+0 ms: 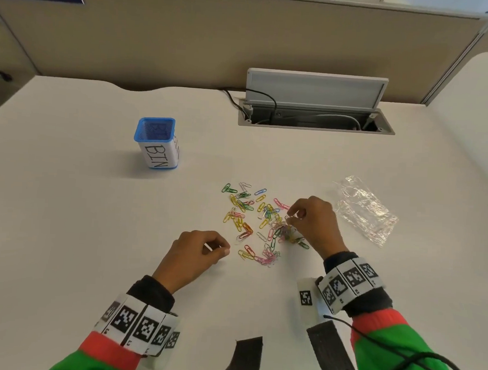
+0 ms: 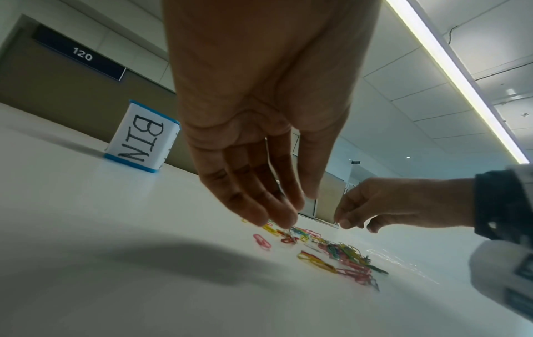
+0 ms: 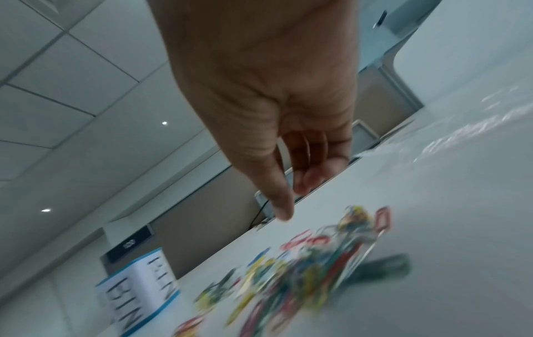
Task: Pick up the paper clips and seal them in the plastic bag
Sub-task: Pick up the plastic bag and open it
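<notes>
— Why is your left hand (image 1: 197, 253) parked so near you?

— I keep it at the heap's near edge, fingers (image 2: 284, 213) pinched on one pale clip, I think; it's too small to be sure.

— And the other?

— My right hand (image 1: 311, 219) sits over the paper clips (image 1: 259, 222), fingers nipping a tangled bunch. They're loose on the bench (image 1: 94, 219): several dozen, too overlapped to count.

— The bag?

— One plastic bag (image 1: 363, 209), flat just beyond my right hand, handy for filling. Farther left, one blue bin (image 1: 157, 143).
</notes>
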Demonstrator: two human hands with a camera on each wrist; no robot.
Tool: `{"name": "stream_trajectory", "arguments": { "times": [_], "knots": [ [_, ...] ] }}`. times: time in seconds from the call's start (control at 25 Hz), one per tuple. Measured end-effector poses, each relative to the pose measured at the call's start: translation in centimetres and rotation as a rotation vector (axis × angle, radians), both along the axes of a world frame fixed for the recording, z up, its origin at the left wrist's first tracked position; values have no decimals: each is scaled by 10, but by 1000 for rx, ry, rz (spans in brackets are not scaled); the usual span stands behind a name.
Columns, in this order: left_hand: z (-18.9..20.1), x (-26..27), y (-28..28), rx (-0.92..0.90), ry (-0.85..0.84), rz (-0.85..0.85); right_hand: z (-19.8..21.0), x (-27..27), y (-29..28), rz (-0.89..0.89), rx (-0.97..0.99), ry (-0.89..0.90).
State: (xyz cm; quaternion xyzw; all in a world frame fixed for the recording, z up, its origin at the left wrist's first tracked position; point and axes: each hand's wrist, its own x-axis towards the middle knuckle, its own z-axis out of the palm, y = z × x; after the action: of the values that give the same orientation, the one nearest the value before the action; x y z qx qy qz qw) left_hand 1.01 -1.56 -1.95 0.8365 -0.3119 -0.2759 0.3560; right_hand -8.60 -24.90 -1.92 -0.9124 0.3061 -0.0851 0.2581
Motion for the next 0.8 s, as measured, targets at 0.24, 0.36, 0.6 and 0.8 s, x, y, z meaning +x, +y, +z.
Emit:
{"name": "stream_trajectory", "arguments": {
  "times": [0.24, 0.36, 0.6, 0.8],
  "knots": [
    [4, -10, -15, -63, 25, -4, -3, -18, -58, -359, -154, 127],
    [8, -13, -28, -113, 18, -2, -4, -21, -67, -358, -88, 212],
    [18, -18, -46, -172, 0, -3, -4, -25, -66, -357, -13, 233],
    [25, -24, -54, -187, -13, -12, 4, -34, -64, -347, -172, 95]
  ]
}}
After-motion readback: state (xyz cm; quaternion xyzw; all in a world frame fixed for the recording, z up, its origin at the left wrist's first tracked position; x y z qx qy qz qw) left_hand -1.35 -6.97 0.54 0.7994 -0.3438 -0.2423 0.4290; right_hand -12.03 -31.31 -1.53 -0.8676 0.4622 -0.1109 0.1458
